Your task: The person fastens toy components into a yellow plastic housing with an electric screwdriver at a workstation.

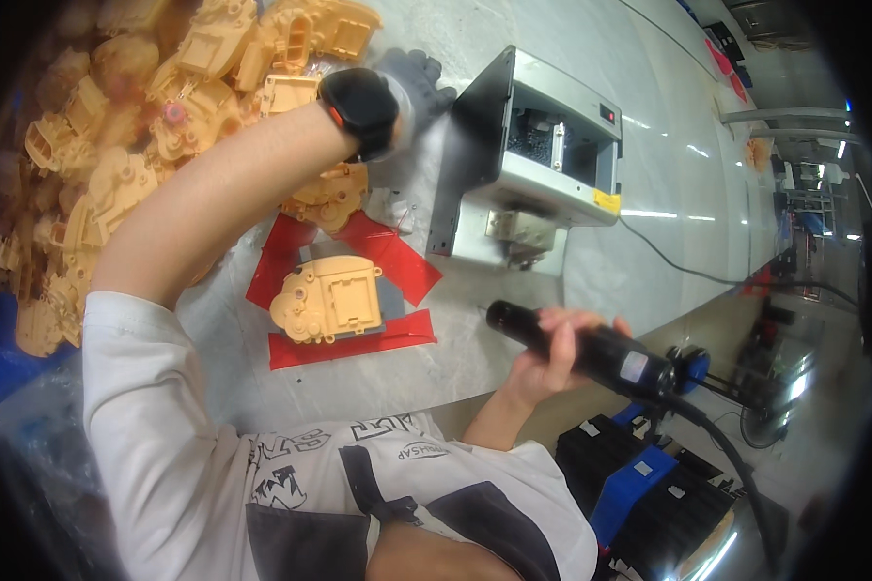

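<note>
My right hand (552,356), bare, is wrapped round a black electric screwdriver (615,360); its thin bit points left over the table's near edge. My left hand (415,92), in a grey glove, reaches across to the far side, beside the dark open side of a grey metal box (562,184). Its fingers are slightly bent and apart, and nothing shows in them. Between my arms lies a yellow-orange plastic housing (331,298) with round bosses and a rectangular frame. It rests on a grey pad (390,298) among red strips (358,347).
Many similar plastic housings (116,189) are piled on the left, some in clear plastic bags. A black cable (693,269) runs from the metal box to the right. A thick cord (736,460) trails from the screwdriver. Black cases with blue parts (639,474) stand at lower right.
</note>
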A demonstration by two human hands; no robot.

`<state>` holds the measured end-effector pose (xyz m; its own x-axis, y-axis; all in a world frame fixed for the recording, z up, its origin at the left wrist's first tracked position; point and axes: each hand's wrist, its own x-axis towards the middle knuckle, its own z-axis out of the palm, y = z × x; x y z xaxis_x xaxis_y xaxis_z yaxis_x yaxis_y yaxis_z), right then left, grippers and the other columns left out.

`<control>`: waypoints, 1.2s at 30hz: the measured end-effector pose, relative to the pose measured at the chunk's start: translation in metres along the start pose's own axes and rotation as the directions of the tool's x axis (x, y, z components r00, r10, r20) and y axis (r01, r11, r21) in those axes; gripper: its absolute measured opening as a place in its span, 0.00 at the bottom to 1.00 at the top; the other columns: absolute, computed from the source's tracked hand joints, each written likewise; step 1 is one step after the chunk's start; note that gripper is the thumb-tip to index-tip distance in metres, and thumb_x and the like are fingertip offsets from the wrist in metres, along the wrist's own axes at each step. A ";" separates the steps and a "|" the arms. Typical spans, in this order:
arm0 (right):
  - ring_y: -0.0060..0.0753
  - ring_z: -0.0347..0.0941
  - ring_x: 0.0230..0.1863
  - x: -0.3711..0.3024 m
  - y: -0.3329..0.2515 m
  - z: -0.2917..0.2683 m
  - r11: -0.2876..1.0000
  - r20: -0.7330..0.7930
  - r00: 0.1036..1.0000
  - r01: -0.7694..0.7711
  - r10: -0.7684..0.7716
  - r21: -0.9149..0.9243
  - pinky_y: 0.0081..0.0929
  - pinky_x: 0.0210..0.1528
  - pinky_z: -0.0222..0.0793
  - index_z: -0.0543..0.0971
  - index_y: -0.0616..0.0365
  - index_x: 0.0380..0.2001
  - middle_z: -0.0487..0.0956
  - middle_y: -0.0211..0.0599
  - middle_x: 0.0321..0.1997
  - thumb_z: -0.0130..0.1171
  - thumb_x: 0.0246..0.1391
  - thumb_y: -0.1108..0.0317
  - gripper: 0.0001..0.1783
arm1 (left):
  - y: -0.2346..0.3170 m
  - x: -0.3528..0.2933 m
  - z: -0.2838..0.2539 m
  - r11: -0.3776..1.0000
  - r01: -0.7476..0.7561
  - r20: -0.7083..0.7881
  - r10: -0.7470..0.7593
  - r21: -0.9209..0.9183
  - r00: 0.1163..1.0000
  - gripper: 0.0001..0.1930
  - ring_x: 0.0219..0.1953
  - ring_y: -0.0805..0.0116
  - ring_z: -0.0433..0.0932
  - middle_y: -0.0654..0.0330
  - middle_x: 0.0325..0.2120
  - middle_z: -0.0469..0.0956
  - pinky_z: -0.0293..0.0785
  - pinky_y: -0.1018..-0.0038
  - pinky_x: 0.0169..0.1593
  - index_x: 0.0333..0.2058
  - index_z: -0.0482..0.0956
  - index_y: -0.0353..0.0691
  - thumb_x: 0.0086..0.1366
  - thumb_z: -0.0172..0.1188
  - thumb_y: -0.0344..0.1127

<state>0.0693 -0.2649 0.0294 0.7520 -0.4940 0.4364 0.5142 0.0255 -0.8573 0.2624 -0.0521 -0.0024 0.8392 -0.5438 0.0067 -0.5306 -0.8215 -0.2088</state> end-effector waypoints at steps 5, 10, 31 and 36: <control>0.29 0.66 0.22 -0.002 -0.002 0.003 1.000 0.017 1.000 -0.016 0.016 -0.004 0.29 0.27 0.68 0.56 0.59 0.47 0.68 0.38 0.25 0.52 0.38 0.80 0.30 | 0.001 -0.007 -0.004 0.999 -0.031 0.041 0.032 -0.027 0.999 0.16 0.44 0.61 0.71 0.55 0.37 0.75 0.68 0.72 0.45 0.43 0.72 0.42 0.54 0.50 0.35; 0.29 0.66 0.22 -0.007 -0.004 0.003 1.000 0.048 0.999 -0.021 0.021 0.000 0.28 0.28 0.68 0.56 0.59 0.48 0.69 0.39 0.26 0.53 0.38 0.80 0.31 | 0.008 -0.024 -0.014 0.996 -0.081 0.091 0.084 -0.027 0.992 0.15 0.43 0.62 0.71 0.58 0.35 0.75 0.67 0.71 0.44 0.40 0.74 0.43 0.53 0.50 0.37; 0.28 0.69 0.24 -0.030 -0.017 -0.005 0.999 0.053 0.998 -0.040 0.040 0.001 0.26 0.33 0.70 0.57 0.60 0.48 0.70 0.39 0.27 0.56 0.38 0.82 0.32 | 0.055 -0.095 -0.050 0.944 -0.327 0.246 0.327 -0.043 0.912 0.11 0.40 0.68 0.69 0.66 0.30 0.74 0.59 0.72 0.47 0.33 0.77 0.48 0.48 0.56 0.37; 0.28 0.69 0.25 -0.033 -0.021 -0.007 0.999 0.064 0.997 -0.047 0.049 -0.024 0.25 0.33 0.70 0.57 0.60 0.48 0.71 0.39 0.27 0.57 0.37 0.83 0.32 | 0.069 -0.092 -0.060 0.918 -0.386 0.244 0.397 -0.093 0.885 0.07 0.38 0.66 0.71 0.65 0.27 0.75 0.65 0.75 0.40 0.21 0.79 0.45 0.42 0.60 0.38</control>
<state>0.0312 -0.2558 0.0308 0.8010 -0.4354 0.4108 0.4682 0.0281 -0.8832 0.1409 -0.0689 0.0408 0.5608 -0.7654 -0.3158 -0.8222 -0.5598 -0.1032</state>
